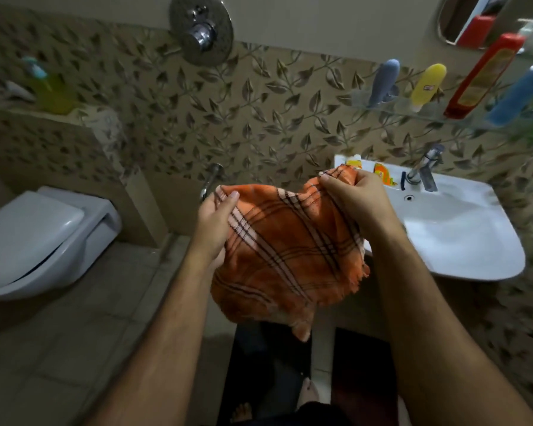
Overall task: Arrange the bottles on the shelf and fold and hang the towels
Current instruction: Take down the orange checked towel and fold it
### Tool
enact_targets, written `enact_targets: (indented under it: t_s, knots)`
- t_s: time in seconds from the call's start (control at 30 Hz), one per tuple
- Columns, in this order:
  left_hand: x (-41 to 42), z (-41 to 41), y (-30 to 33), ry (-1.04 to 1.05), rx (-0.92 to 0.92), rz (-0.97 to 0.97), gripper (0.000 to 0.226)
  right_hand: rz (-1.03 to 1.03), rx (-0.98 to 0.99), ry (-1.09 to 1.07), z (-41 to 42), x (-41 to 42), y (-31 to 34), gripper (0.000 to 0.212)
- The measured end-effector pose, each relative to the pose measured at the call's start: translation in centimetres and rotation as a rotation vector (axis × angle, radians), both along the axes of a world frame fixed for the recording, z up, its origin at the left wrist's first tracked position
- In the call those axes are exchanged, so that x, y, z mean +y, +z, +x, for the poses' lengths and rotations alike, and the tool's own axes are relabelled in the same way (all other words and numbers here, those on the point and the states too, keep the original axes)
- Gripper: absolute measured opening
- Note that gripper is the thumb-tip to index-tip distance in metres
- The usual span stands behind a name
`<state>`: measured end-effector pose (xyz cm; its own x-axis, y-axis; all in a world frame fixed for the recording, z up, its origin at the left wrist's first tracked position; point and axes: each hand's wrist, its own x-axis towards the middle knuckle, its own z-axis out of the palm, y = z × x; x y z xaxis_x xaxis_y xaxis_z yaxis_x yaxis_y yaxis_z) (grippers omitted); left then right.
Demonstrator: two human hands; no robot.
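An orange checked towel (285,256) hangs in front of me, held up by two corners. My left hand (214,224) grips its upper left corner and my right hand (356,201) grips its upper right corner; the rest sags down between my arms. On the glass shelf (413,116) at the upper right stand a grey-blue bottle (383,83), a yellow bottle (428,86), a red bottle (482,75) and a blue bottle (519,95).
A white sink (462,229) with a tap (425,170) is at the right, orange packets (382,175) on its rim. A toilet (40,238) stands at the left. A yellow-green bottle (51,89) sits on the left ledge. A shower valve (201,29) is on the wall.
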<state>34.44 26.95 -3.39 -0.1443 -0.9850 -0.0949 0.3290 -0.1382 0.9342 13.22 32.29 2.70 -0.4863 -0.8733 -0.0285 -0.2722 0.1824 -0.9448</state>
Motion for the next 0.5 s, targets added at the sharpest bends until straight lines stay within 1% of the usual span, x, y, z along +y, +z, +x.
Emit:
enact_targets:
  t_s: [0.07,0.13,0.23,0.27,0.3,0.33,0.37,0.4,0.47,0.5]
  knots:
    - [-0.2,-1.4,1.7,-0.035,0.056,-0.030,0.016,-0.011,0.065,0.043,0.1,-0.5,-0.2,0.018]
    - [-0.4,-2.9,3.2,-0.054,0.102,-0.070,0.011,-0.023,0.109,0.077,0.2,-1.0,-0.3,0.017]
    - [-0.7,-5.1,5.4,-0.060,0.107,-0.118,0.010,-0.016,0.104,0.179,-0.6,-1.8,-0.1,0.020]
    - [-0.8,-5.8,6.0,-0.055,0.103,-0.123,0.009,0.013,0.173,0.226,-1.0,-2.0,0.0,0.023]
    - [-1.0,-6.6,6.7,-0.052,0.103,-0.132,0.007,0.036,0.319,0.243,-1.5,-2.2,0.2,0.028]
    - [-1.3,-7.3,7.3,-0.044,0.103,-0.133,0.005,0.024,0.486,0.201,-1.9,-2.4,0.4,0.035]
    - [-1.6,-7.9,7.8,-0.028,0.104,-0.130,0.005,-0.061,0.581,0.116,-2.1,-2.4,0.6,0.042]
    - [-1.8,-8.5,8.4,-0.006,0.111,-0.124,0.003,-0.198,0.584,0.040,-2.3,-2.3,0.9,0.044]
    - [-2.4,-9.9,9.4,0.048,0.128,-0.123,0.006,-0.491,0.454,0.018,-2.3,-1.5,1.7,0.036]
    - [-2.6,-10.6,9.9,0.071,0.137,-0.132,0.008,-0.555,0.402,0.064,-2.3,-1.2,1.7,0.036]
